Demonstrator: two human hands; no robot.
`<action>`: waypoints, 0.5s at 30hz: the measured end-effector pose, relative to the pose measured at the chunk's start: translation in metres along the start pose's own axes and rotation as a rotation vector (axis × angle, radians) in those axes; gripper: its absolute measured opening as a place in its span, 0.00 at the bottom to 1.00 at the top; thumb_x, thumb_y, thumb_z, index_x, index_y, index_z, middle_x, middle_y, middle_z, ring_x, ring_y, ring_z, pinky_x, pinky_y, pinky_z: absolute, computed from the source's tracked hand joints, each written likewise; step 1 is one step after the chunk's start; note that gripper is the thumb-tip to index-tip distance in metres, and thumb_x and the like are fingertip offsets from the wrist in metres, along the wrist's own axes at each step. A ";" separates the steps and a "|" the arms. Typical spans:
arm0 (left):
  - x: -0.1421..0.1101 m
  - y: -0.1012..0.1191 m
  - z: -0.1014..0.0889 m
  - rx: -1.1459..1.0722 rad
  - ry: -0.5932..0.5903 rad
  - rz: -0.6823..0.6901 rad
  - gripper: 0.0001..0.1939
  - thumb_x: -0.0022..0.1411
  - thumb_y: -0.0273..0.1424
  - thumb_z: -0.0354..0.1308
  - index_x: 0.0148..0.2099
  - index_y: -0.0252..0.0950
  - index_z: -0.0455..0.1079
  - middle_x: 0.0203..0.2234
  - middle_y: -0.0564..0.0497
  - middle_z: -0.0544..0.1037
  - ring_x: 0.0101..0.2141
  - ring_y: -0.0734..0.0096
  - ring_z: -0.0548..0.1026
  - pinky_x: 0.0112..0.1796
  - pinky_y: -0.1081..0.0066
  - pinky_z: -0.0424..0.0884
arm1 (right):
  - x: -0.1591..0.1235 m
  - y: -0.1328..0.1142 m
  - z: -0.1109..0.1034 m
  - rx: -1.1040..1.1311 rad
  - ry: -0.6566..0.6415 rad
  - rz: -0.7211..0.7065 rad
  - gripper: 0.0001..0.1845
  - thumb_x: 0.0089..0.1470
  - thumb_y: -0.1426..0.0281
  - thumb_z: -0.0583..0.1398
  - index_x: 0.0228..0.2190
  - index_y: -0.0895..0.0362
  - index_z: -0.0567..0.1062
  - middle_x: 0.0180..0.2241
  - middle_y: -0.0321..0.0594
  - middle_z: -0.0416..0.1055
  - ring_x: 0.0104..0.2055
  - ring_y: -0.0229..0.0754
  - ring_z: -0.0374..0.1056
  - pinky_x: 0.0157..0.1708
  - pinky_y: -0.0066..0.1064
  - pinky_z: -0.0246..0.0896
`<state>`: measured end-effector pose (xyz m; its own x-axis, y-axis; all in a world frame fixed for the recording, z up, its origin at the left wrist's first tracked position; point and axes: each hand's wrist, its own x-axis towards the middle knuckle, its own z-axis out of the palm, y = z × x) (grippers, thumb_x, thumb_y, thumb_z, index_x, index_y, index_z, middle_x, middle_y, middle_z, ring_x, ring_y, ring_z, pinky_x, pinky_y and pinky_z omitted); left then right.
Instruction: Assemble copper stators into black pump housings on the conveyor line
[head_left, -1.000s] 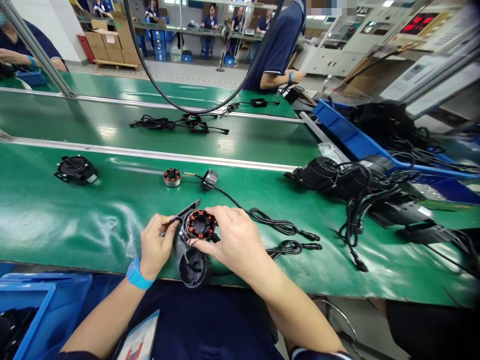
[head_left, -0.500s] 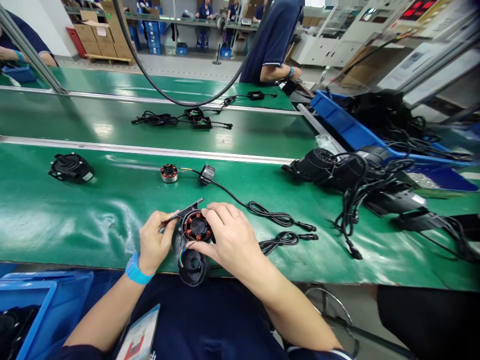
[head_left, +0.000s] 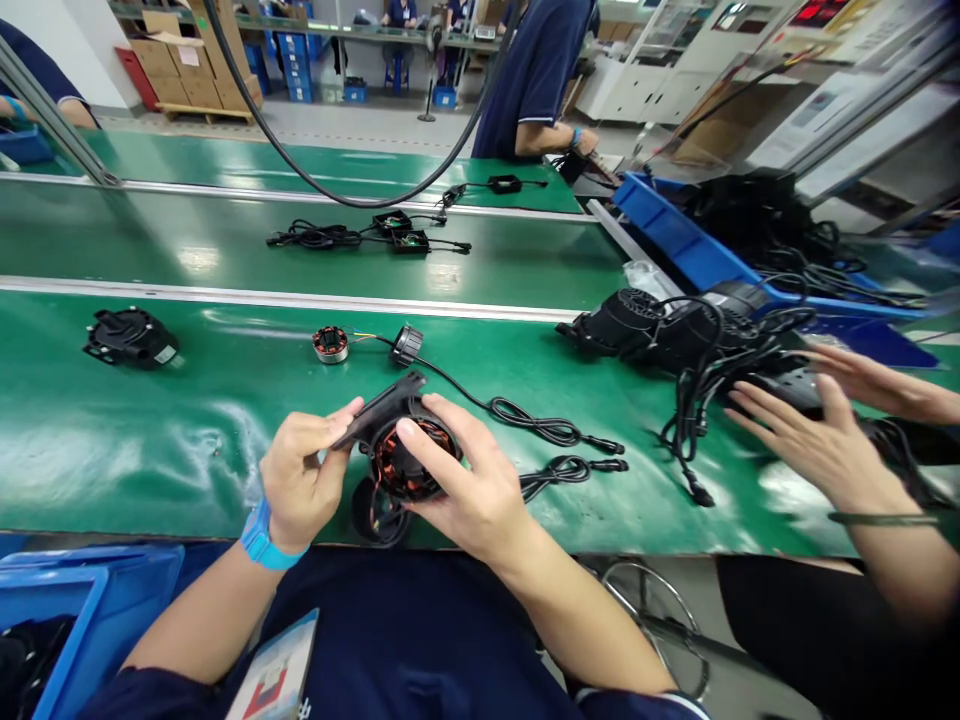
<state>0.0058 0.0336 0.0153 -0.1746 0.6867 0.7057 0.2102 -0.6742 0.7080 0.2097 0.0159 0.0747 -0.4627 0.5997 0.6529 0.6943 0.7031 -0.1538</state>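
Note:
My left hand (head_left: 304, 475) pinches the flat base of a black motor housing (head_left: 381, 408), which is tilted above the bench. Copper windings of a motor stator (head_left: 405, 462) show in the housing's round opening. My right hand (head_left: 476, 480) is wrapped round the other side, its thumb across the stator. Below hangs or rests a round black cap (head_left: 367, 510), joined to the stator by thin wires and partly hidden. A second stator (head_left: 330, 345) lies farther back on the bench, wired to another black cap (head_left: 406, 345) with a cable.
A closed black pump-like unit (head_left: 131, 337) sits at the left. Coiled cables (head_left: 559, 475) lie right of my hands. Farther right are several black units (head_left: 626, 325) and a blue bin (head_left: 675, 235). A co-worker's hands (head_left: 832, 450) reach in there. Another blue bin (head_left: 90, 600) stands lower left.
The housing has been raised and tilted, with its base turned up towards me. My right thumb has moved onto the stator. A co-worker's hands have come in at the right.

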 end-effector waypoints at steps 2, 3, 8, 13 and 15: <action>-0.004 -0.010 0.001 0.049 -0.152 -0.170 0.05 0.69 0.26 0.60 0.46 0.39 0.70 0.37 0.53 0.78 0.38 0.70 0.81 0.40 0.68 0.82 | -0.003 0.008 0.008 -0.004 -0.061 0.087 0.35 0.55 0.63 0.70 0.62 0.53 0.70 0.57 0.53 0.70 0.58 0.54 0.70 0.56 0.43 0.73; -0.006 -0.014 0.001 0.080 -0.236 -0.247 0.07 0.69 0.27 0.59 0.49 0.39 0.70 0.38 0.52 0.78 0.39 0.70 0.81 0.40 0.69 0.81 | -0.005 0.012 0.015 0.010 -0.090 0.141 0.35 0.54 0.62 0.71 0.60 0.56 0.72 0.56 0.54 0.71 0.56 0.53 0.72 0.54 0.43 0.74; -0.010 -0.018 0.000 0.232 -0.333 -0.056 0.30 0.63 0.33 0.66 0.64 0.37 0.61 0.57 0.40 0.71 0.59 0.55 0.71 0.60 0.53 0.71 | -0.013 0.024 0.034 0.050 -0.143 0.179 0.32 0.54 0.61 0.71 0.58 0.57 0.74 0.57 0.54 0.71 0.55 0.53 0.72 0.53 0.43 0.75; -0.003 -0.001 0.005 0.203 -0.338 0.027 0.46 0.56 0.49 0.72 0.68 0.36 0.56 0.60 0.37 0.67 0.61 0.52 0.67 0.61 0.52 0.68 | -0.014 0.019 0.030 0.065 -0.041 0.165 0.31 0.57 0.57 0.68 0.57 0.58 0.75 0.55 0.55 0.73 0.55 0.52 0.72 0.54 0.42 0.73; -0.004 0.004 0.006 0.175 -0.320 0.050 0.49 0.53 0.53 0.72 0.67 0.38 0.58 0.59 0.38 0.67 0.60 0.51 0.68 0.60 0.52 0.68 | -0.015 0.014 0.025 0.067 0.025 0.124 0.30 0.58 0.56 0.67 0.56 0.58 0.75 0.55 0.54 0.72 0.57 0.50 0.71 0.56 0.40 0.72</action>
<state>0.0137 0.0295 0.0151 0.1436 0.7231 0.6757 0.3770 -0.6712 0.6382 0.2124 0.0268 0.0439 -0.3613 0.6741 0.6443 0.7064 0.6489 -0.2827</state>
